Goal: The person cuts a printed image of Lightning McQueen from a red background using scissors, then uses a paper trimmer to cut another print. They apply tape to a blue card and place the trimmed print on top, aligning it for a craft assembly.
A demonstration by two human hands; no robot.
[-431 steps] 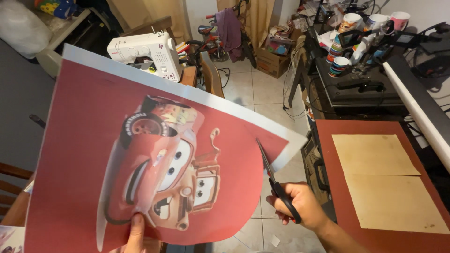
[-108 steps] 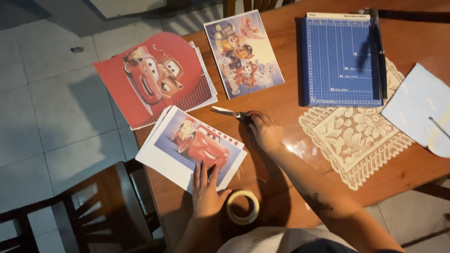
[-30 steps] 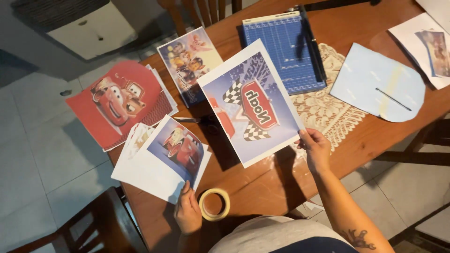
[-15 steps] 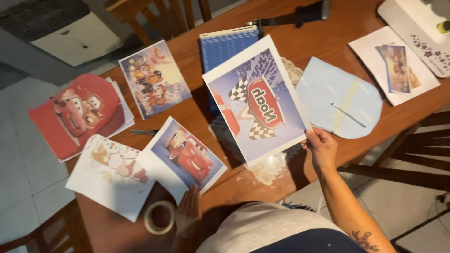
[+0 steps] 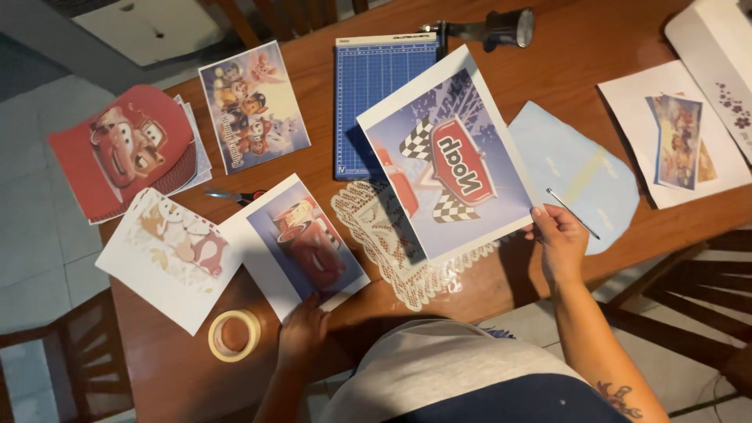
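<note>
head view: right hand (image 5: 558,244) pinches the checkered-flag print (image 5: 450,160) lifted over the lace doily (image 5: 392,247); left hand (image 5: 301,333) presses flat on the red car print (image 5: 301,243). sorting prints, seemingly; next needs a bare spot.

The wooden table (image 5: 580,55) is crowded. The left half is covered by overlapping prints: a red cut-out sheet (image 5: 121,153) at the far left edge, a cartoon print (image 5: 252,106) beside it, and two more sheets nearer, with scissors (image 5: 235,196) wedged between them. A tape roll (image 5: 233,335) blocks the near left corner. The blue paper cutter (image 5: 374,98) fills the far middle, the lace doily (image 5: 392,247) lies below it. Bare wood shows at the far right of centre and along the near edge between the hands.
</note>
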